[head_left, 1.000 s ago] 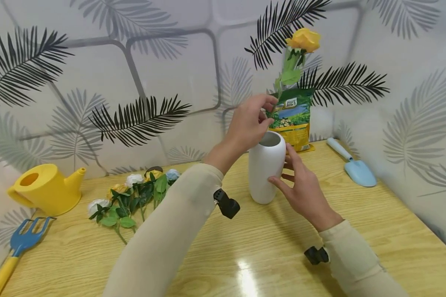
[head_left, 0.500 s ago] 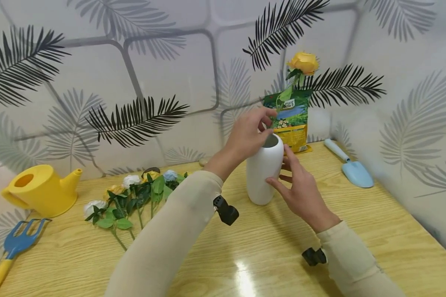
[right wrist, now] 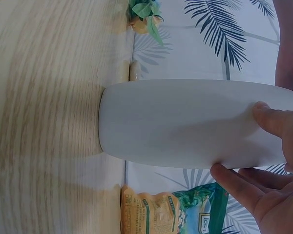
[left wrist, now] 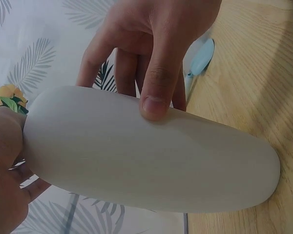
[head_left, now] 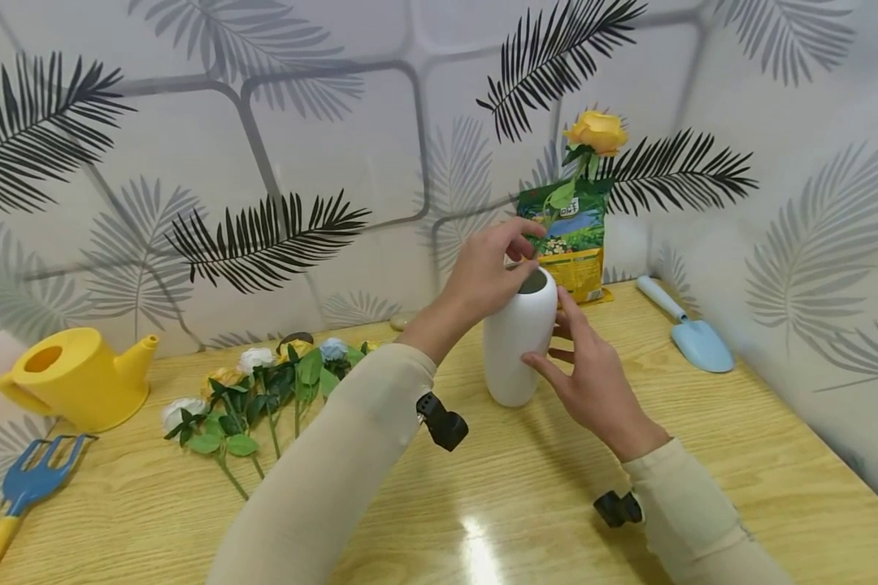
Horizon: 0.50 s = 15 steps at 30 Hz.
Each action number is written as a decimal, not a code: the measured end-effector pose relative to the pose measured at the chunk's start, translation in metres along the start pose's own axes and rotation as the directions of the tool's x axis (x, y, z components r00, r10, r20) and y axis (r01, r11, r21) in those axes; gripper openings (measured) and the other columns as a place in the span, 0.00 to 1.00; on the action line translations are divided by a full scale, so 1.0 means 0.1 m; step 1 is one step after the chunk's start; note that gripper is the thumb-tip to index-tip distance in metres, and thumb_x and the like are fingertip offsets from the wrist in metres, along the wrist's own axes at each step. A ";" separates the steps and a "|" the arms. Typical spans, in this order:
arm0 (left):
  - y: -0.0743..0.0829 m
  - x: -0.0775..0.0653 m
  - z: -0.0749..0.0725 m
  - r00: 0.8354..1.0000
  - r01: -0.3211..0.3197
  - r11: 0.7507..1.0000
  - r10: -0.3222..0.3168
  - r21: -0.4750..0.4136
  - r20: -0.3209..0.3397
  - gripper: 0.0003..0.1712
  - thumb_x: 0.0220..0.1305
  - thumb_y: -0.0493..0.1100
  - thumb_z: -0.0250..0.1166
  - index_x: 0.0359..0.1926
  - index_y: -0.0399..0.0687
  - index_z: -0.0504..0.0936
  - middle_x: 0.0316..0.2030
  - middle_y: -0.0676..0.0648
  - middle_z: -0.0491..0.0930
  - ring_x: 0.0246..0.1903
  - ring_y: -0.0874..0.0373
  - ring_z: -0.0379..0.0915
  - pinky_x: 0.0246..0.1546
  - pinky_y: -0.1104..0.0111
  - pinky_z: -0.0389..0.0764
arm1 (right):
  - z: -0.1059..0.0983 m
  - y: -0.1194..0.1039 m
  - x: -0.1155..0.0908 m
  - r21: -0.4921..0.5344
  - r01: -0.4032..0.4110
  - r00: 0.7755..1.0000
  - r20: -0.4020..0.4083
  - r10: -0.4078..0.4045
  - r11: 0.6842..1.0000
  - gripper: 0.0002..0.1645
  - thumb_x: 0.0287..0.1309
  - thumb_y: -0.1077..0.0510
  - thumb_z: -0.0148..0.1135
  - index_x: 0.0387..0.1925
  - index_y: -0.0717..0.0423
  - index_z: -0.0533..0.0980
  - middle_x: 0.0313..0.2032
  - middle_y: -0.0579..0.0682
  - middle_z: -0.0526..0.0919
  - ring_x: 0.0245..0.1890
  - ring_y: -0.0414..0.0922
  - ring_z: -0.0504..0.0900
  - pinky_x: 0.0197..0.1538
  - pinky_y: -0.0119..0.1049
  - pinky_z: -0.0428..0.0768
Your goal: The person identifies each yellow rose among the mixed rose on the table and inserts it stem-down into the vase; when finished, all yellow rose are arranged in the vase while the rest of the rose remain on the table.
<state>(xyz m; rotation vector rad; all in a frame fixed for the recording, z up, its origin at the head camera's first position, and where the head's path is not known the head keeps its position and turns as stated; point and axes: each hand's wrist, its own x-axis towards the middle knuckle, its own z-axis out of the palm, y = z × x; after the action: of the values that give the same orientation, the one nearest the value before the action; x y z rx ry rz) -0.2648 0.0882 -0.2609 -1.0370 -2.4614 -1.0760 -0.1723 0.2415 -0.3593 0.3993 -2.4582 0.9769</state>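
We see the white vase (head_left: pixel 515 353) standing upright on the wooden table (head_left: pixel 534 504), its mouth open at the top. Our right hand (head_left: pixel 594 374) grips its side, thumb on the near face and fingers curving round the far side. Our left hand (head_left: pixel 492 266) is at the rim, thumb and fingers pinching the stem of a yellow rose (head_left: pixel 596 132), whose bloom rises above the vase; we cannot tell how far the stem's hidden end reaches inside. Just behind stands a green-and-yellow packet (head_left: pixel 581 240), with a light blue trowel (head_left: pixel 701 345) lying to its right. Left of us lie loose flowers (head_left: pixel 310 366), a yellow watering can (head_left: pixel 80 390) and a blue garden fork (head_left: pixel 35 479).
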 end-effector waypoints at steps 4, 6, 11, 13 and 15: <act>0.00 0.00 -0.01 1.000 0.006 1.000 -0.006 -0.011 -0.001 0.17 0.69 0.37 0.64 0.57 0.46 0.80 0.43 0.46 0.86 0.45 0.55 0.82 0.48 0.63 0.81 | 0.00 0.00 0.00 0.004 -0.002 1.000 0.001 0.002 1.000 0.58 0.57 0.62 0.72 0.79 0.59 0.46 0.59 0.68 0.76 0.57 0.62 0.80 0.49 0.52 0.86; 0.00 0.00 -0.02 1.000 0.005 1.000 -0.005 -0.015 -0.001 0.17 0.69 0.37 0.65 0.57 0.46 0.80 0.42 0.46 0.86 0.45 0.55 0.82 0.49 0.63 0.81 | -0.01 0.00 0.00 0.004 -0.002 1.000 0.000 0.002 1.000 0.58 0.57 0.62 0.72 0.79 0.59 0.46 0.59 0.68 0.76 0.57 0.62 0.80 0.49 0.53 0.86; 0.01 0.00 -0.02 1.000 -0.006 1.000 0.006 -0.022 0.002 0.17 0.69 0.36 0.64 0.58 0.45 0.80 0.43 0.45 0.86 0.45 0.54 0.82 0.49 0.64 0.81 | -0.01 0.00 0.00 0.004 -0.001 1.000 -0.002 0.001 1.000 0.57 0.57 0.62 0.72 0.78 0.59 0.46 0.59 0.68 0.76 0.57 0.62 0.80 0.48 0.52 0.86; 0.01 0.01 -0.02 1.000 -0.006 1.000 0.006 -0.024 0.004 0.17 0.70 0.36 0.64 0.58 0.44 0.80 0.44 0.45 0.86 0.46 0.54 0.81 0.49 0.64 0.81 | -0.01 0.00 0.00 0.006 0.001 1.000 0.000 -0.001 1.000 0.57 0.57 0.63 0.72 0.79 0.59 0.46 0.59 0.68 0.76 0.58 0.62 0.80 0.49 0.52 0.86; 0.02 0.03 -0.02 1.000 -0.004 1.000 0.004 -0.024 0.003 0.17 0.70 0.36 0.64 0.58 0.44 0.80 0.44 0.45 0.86 0.46 0.54 0.81 0.50 0.64 0.81 | -0.01 0.00 0.00 0.007 0.005 1.000 0.002 -0.005 1.000 0.58 0.57 0.63 0.72 0.79 0.60 0.46 0.60 0.68 0.76 0.58 0.62 0.80 0.49 0.52 0.86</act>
<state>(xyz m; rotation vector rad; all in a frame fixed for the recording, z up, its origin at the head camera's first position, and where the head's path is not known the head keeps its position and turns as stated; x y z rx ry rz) -0.2653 0.0886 -0.2569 -1.0511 -2.4541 -1.1057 -0.1719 0.2421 -0.3590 0.4081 -2.4550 0.9835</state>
